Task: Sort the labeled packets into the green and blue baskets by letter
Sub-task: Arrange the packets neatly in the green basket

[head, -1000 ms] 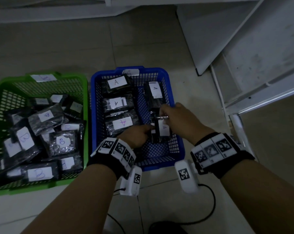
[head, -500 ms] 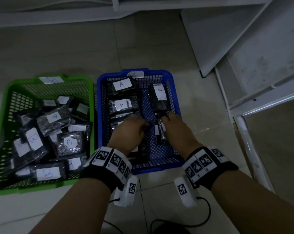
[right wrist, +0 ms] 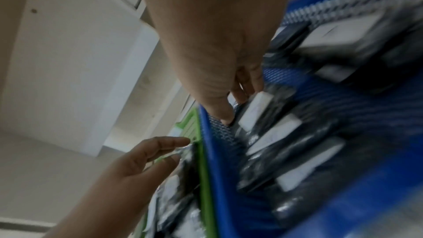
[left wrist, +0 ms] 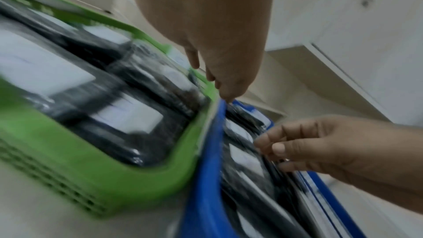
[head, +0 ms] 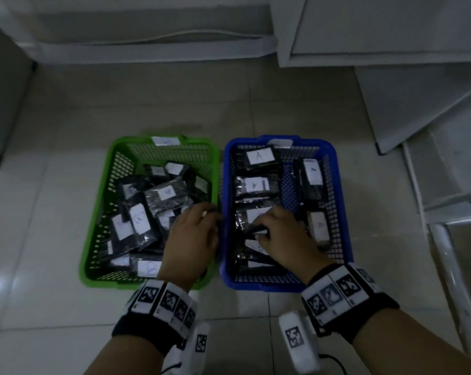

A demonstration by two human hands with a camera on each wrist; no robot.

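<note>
The left hand has moved from the blue basket to the green basket, fingers loose over its packets; the right hand pinches a packet in the blue one, so sorting continues.

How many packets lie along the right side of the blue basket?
2. The far packet lies toward the far wall of the blue basket; the near packet lies beside the right hand. Others may be hidden underneath.
</note>
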